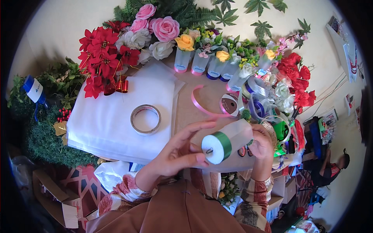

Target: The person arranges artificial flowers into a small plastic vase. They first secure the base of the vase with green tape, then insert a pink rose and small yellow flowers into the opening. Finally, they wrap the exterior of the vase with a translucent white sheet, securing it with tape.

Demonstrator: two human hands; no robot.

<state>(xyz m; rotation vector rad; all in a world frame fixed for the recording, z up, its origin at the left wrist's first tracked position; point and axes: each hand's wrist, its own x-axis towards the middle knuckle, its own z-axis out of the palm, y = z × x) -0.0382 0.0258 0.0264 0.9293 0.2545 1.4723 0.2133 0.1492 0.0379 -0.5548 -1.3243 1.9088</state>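
Observation:
My right hand [261, 141] grips a translucent cylinder [240, 132], tilted so that its base points toward me and to the left. Green ribbon [223, 143] wraps the base, and a small dark stub pokes from its round white bottom [210, 150]. Bits of green foliage [245, 114] show at the cylinder's far end, partly hidden by my right fingers. Beside the base, my left hand [182, 149] is open with fingers spread; whether its fingertips touch the base I cannot tell.
A tape roll [145, 119] lies on stacked white sheets [112, 112] to the left. Pink ribbon [201, 104] curls beside its spool [229, 104]. Several flower-filled cylinders [182, 60] line the back. Scissors [244, 151] lie beneath my hands; red flowers [104, 42] stand back left.

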